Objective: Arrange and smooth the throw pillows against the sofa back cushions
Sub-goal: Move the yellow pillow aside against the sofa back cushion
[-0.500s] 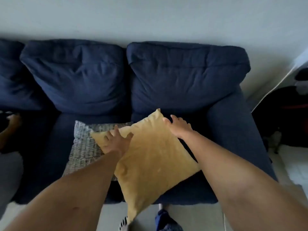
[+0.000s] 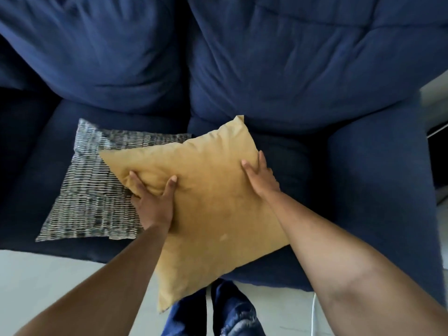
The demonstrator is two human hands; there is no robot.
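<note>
As left hand [image 2: 152, 202] and right hand [image 2: 260, 178] clasp opposite edges of the square mustard-yellow fabric pillow [image 2: 213, 214], both grips sit lower than earlier.

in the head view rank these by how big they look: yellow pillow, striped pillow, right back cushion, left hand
1. right back cushion
2. yellow pillow
3. striped pillow, partly hidden under the yellow one, so its true size is unsure
4. left hand

Left hand [image 2: 152, 204] grips pillow [image 2: 213, 214] lower; right hand [image 2: 260, 177] too
</note>
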